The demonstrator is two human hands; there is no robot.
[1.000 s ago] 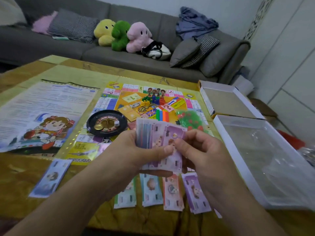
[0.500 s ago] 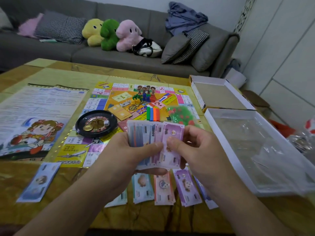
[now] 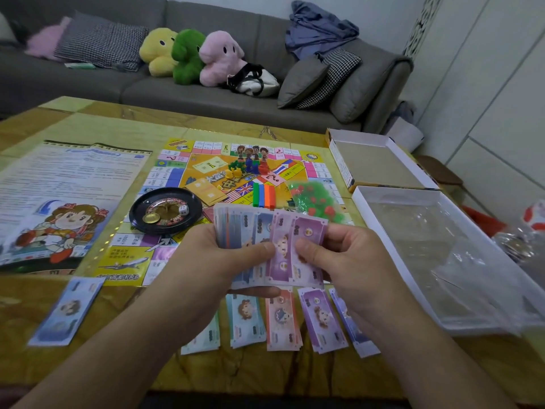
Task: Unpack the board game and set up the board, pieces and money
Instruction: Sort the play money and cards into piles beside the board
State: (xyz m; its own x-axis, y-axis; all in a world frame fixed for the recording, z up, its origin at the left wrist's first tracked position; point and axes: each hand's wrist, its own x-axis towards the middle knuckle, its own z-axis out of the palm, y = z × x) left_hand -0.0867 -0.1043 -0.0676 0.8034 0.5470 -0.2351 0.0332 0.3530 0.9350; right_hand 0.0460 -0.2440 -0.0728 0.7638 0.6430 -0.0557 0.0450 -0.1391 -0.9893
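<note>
My left hand (image 3: 206, 261) grips a fanned stack of play money (image 3: 250, 231) above the table's near edge. My right hand (image 3: 339, 261) pinches the purple 100 note (image 3: 306, 231) at the right end of the fan. Below the hands, several sorted piles of notes (image 3: 283, 323) lie in a row on the table, and a blue pile (image 3: 66, 311) lies apart at the left. The game board (image 3: 165, 172) lies open behind, carrying a black roulette wheel (image 3: 165, 209) with a die, coloured pawns (image 3: 247, 166), coloured sticks (image 3: 264, 195) and a bag of green and red pieces (image 3: 312, 199).
A printed rules sheet (image 3: 67, 184) lies left of the board. The box lid (image 3: 380, 163) and the white box tray (image 3: 442, 255) with clear plastic sit at the right. A grey sofa (image 3: 265, 95) with plush toys and cushions stands behind the table.
The purple 100 note has slid further right out of the fan under my right thumb. Both hands stay above the piles.
</note>
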